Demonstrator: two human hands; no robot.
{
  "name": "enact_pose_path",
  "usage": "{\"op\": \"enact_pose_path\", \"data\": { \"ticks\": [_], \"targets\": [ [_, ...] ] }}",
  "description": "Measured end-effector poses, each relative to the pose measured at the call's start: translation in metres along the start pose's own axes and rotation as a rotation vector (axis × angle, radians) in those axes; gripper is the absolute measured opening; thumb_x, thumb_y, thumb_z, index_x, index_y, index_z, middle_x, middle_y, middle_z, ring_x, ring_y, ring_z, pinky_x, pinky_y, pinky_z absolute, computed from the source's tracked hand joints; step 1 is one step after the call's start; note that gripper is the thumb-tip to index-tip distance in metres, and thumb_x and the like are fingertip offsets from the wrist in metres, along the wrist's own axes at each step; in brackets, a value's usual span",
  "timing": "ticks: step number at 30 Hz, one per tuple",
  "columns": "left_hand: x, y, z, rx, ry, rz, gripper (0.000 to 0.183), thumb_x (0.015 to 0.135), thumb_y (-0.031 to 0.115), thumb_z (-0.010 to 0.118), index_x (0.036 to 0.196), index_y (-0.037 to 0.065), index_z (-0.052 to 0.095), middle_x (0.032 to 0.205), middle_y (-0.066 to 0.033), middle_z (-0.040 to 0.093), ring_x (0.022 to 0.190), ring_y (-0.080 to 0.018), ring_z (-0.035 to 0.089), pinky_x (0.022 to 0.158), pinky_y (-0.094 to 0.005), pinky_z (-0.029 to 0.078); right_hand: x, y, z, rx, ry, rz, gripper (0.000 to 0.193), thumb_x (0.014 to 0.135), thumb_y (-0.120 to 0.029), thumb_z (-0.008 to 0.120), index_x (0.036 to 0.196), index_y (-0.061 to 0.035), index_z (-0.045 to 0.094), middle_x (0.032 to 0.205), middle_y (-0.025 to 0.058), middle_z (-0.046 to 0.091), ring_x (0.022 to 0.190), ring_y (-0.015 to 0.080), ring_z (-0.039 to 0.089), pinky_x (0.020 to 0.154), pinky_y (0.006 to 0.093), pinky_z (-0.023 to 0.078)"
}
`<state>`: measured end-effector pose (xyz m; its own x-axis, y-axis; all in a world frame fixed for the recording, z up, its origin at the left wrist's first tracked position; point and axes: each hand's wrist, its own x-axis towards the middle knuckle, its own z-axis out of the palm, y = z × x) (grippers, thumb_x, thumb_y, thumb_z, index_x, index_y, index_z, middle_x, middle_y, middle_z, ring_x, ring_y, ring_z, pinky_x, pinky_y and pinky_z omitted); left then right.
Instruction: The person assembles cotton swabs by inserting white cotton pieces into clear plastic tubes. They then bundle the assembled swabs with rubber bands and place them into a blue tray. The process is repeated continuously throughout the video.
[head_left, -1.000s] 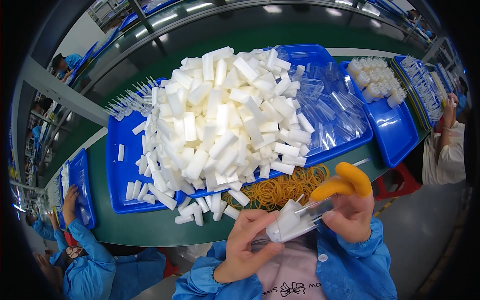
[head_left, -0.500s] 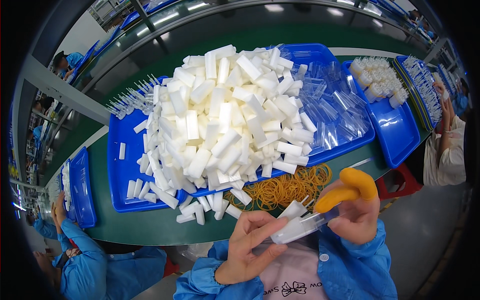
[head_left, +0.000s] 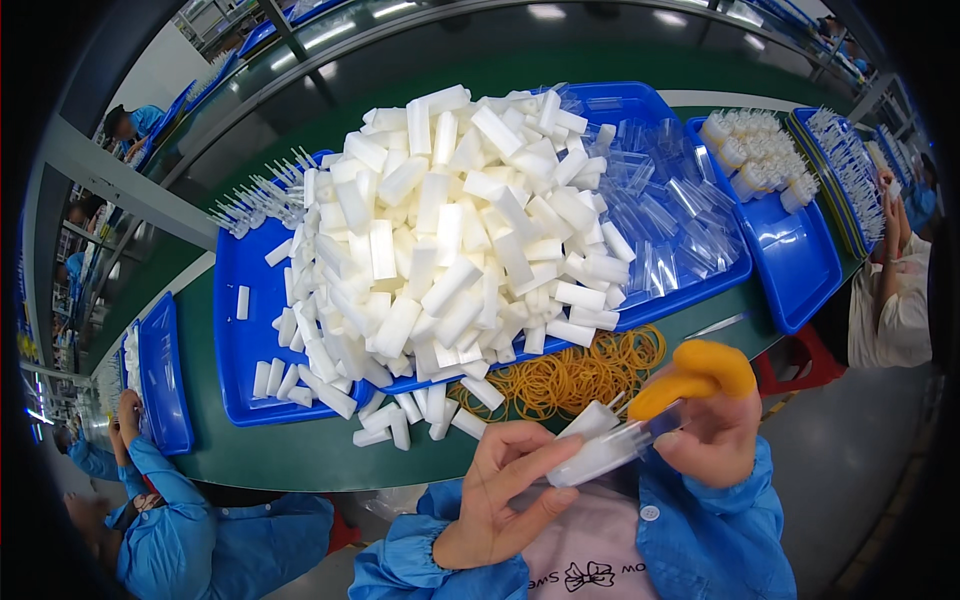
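In front of my chest, my left hand point(head_left: 500, 495) pinches a white foam block point(head_left: 580, 465) between thumb and fingers. A second white piece point(head_left: 592, 420) lies just behind it, and thin prongs stick up near my right fingers; how these join is hard to make out. My right hand point(head_left: 715, 430), with orange finger cots point(head_left: 710, 375) on two fingers, grips a clear plastic sleeve point(head_left: 664, 420) at the block's right end. The sleeve seems to overlap that end. Beyond my hands lies a heap of yellow-brown rubber bands point(head_left: 580, 373).
A big pile of white foam blocks point(head_left: 440, 230) covers a blue tray point(head_left: 245, 370), with loose ones along the table edge. Clear sleeves point(head_left: 665, 220) fill another tray. White-tipped parts point(head_left: 755, 160) stand in a tray at right. Co-workers sit at left point(head_left: 210, 530) and right point(head_left: 890, 290).
My hands and the held pieces have shifted only slightly, the foam block turning a little between them. The co-worker's hands at left have moved.
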<state>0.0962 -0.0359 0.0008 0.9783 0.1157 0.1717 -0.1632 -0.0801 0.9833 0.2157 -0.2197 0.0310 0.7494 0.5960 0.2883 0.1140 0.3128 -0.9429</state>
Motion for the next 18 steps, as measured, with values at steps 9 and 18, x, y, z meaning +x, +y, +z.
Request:
{"op": "enact_pose_path", "data": {
  "ticks": [9,18],
  "targets": [
    [0.0,-0.004,0.002,-0.016,-0.017,-0.016,0.042,0.081,0.015,0.069,0.118,-0.001,0.058,0.11,-0.0148,0.045,0.096,-0.0212,0.049,0.084,-0.0303,0.04,0.003,0.005,-0.001,0.063,-0.004,0.173,0.058,0.076,0.004,0.064,0.129,0.0051,0.039,0.112,0.0188,0.059,0.102,0.0258,0.06,0.087,0.0326,0.047],
    [0.002,-0.007,-0.002,0.011,-0.003,-0.037,0.045,0.08,0.018,0.07,0.118,-0.002,0.057,0.11,-0.0142,0.045,0.096,-0.0208,0.048,0.085,-0.0303,0.039,0.005,0.012,-0.02,-0.331,-0.082,0.041,0.048,0.075,-0.019,0.074,0.114,0.0034,0.057,0.1,0.012,0.064,0.095,0.0229,0.06,0.085,0.0331,0.045]
  ]
}}
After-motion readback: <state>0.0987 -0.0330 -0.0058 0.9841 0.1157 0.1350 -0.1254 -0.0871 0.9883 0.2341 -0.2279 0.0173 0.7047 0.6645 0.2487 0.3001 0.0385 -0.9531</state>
